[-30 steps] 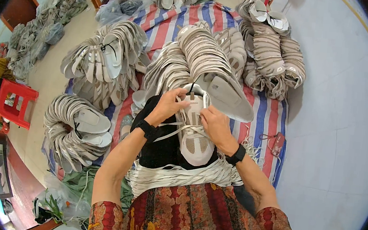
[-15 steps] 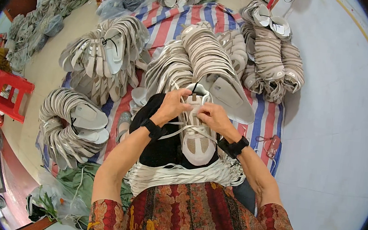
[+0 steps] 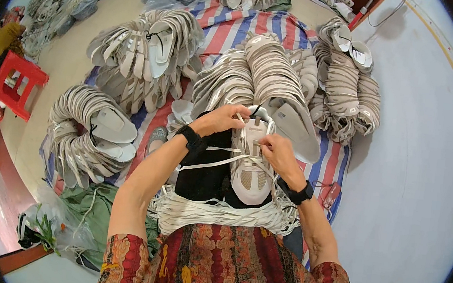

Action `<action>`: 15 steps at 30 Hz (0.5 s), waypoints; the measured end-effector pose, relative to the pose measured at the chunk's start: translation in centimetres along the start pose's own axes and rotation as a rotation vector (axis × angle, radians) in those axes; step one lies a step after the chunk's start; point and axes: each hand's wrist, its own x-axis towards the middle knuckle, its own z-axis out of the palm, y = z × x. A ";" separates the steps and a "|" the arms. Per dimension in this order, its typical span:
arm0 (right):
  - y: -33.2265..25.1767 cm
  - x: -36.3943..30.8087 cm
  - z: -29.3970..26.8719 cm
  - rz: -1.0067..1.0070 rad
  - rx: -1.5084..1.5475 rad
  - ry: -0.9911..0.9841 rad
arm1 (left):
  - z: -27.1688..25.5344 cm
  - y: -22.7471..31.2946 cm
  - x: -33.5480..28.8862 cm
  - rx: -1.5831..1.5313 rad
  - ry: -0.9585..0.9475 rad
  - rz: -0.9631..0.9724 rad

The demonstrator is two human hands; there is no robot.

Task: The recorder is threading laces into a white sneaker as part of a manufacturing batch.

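Observation:
A beige and white shoe upper (image 3: 250, 184) with mesh panels lies toe toward me on black cloth (image 3: 200, 178) over my lap. My left hand (image 3: 223, 121) is closed, its thumb and fingers pinching the upper's left edge near the collar. My right hand (image 3: 280, 154) pinches an end of the white shoelace over the tongue, close to the right eyelet row. The shoelace (image 3: 207, 165) crosses the lower eyelets and trails off to the left. A thick bundle of white shoelaces (image 3: 218, 218) lies across my lap, against my patterned top.
Strung stacks of shoe uppers (image 3: 275, 69) stand just beyond my hands, with more bundles left (image 3: 92, 127) and right (image 3: 348, 91). They rest on a striped sheet (image 3: 226, 36). A red stool (image 3: 19, 86) stands far left. A red object (image 3: 332, 196) lies by the sheet's right edge.
The view has shifted slightly. My right hand has moved down from the right eyelet edge to over the tongue. My left hand stays at the upper's left edge.

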 end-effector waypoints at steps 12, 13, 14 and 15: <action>-2.1 -0.7 -3.1 0.327 0.310 0.014 | 2.6 2.7 -1.0 0.307 0.235 0.329; -2.9 -0.6 -3.3 0.176 0.330 0.035 | 3.3 3.2 -0.9 0.132 0.224 0.279; -3.7 -0.4 -3.7 0.115 0.340 0.030 | 3.8 3.7 -0.7 -0.050 0.198 0.260; -4.5 -0.3 -3.9 -0.153 0.199 0.067 | 4.1 4.0 -0.6 -0.074 0.194 0.205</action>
